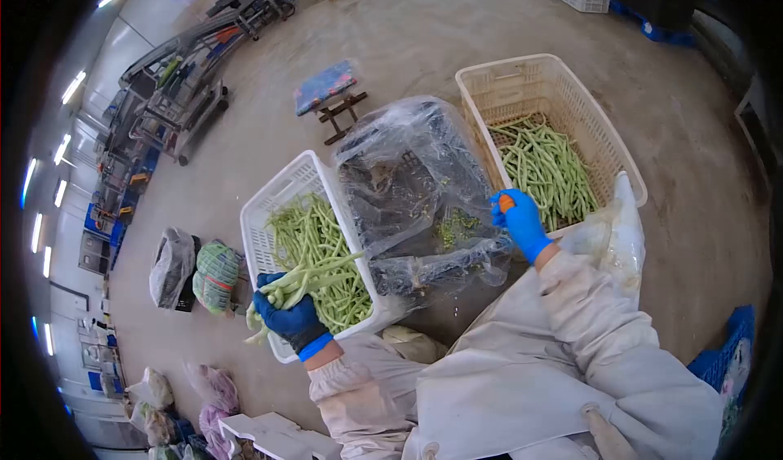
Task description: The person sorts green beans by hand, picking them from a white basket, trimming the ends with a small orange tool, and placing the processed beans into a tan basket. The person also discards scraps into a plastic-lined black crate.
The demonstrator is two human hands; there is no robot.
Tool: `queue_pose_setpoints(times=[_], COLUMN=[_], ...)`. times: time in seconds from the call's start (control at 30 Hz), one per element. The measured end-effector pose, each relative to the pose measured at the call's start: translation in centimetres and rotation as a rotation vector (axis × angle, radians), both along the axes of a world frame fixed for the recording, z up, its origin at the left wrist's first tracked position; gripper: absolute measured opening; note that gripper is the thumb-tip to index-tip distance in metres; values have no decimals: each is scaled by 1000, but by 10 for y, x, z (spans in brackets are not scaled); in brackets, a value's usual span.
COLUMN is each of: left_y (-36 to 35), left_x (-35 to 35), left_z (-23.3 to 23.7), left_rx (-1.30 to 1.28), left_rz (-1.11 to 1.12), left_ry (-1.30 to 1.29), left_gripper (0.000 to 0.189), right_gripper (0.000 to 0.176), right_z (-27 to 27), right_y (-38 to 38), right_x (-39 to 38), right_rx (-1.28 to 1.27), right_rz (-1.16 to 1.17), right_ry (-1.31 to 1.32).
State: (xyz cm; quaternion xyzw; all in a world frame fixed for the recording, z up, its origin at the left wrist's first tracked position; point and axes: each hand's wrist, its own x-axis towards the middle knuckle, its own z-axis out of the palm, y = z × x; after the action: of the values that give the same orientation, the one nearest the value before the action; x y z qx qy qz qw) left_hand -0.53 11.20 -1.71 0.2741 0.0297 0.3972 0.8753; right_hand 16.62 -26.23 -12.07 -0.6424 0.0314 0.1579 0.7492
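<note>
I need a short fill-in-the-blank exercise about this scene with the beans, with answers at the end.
The left hand grips a bunch of green ____ over the left basket.
Both hands wear ____ gloves; the right hand is at the rim of the right basket.
The crate between the two baskets is lined with clear ____.
Missing words: beans; blue; plastic.

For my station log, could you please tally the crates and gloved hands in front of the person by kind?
White perforated plastic crate with green beans: 1
Cream perforated plastic crate with green beans: 1
Dark crate lined with clear plastic bag: 1
Blue-gloved hands: 2, left hand gripping a bean bunch, right hand pinching a small orange item
Total: 5
</note>
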Motion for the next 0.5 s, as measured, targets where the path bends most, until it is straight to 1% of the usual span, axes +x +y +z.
queue_pose_setpoints(times=[0.03, 0.07, 0.1, 0.13, 0.17, 0.2, 0.23, 0.27, 0.3, 0.33, 0.37, 0.4, 0.47, 0.5], left_y=[4, 4, 4, 3, 0, -9, -19, -28, -33, -32, -31, -35, -37, -36], left_x=[-2, -4, -5, -6, -5, -4, -3, -2, -1, 1, 1, 1, 3, 3], left_z=[9, 15, 17, 17, 17, 21, 25, 29, 31, 28, 25, 26, 26, 25], left_rx=[-62, -35, -26, -39, -54, 55, 56, -81, -219, -221, -221, -231, -242, -217], left_rz=[16, 13, 8, -125, -257, -141, -150, -236, -320, -303, -305, -304, -304, -322], left_ry=[-16, 10, 17, -81, -182, -79, -76, -157, -238, -251, -250, -246, -245, -253], left_gripper=[22, 22, 22, 22, 22, 18, 18, 17, 16, 32, 32, 32, 32, 31], right_gripper=[37, 47, 51, 55, 52, 49, 47, 45, 45, 41, 37, 37, 26, 26], right_z=[4, 5, 19, 41, 61, 76, 85, 91, 94, 96, 99, 104, 116, 117], right_y=[-5, -8, 1, 16, 30, 45, 59, 69, 77, 83, 86, 85, 82, 81], right_x=[7, 7, -1, -8, -17, -29, -40, -51, -58, -65, -68, -69, -72, -74], right_rx=[-344, -689, -722, -757, -489, -217, -104, 8, 6, 56, 108, 109, 46, 43], right_rz=[51, 96, 187, 278, 429, 569, 634, 698, 693, 715, 738, 736, 868, 868], right_ry=[-331, -657, -739, -825, -758, -678, -599, -520, -519, -486, -453, -454, -401, -402])
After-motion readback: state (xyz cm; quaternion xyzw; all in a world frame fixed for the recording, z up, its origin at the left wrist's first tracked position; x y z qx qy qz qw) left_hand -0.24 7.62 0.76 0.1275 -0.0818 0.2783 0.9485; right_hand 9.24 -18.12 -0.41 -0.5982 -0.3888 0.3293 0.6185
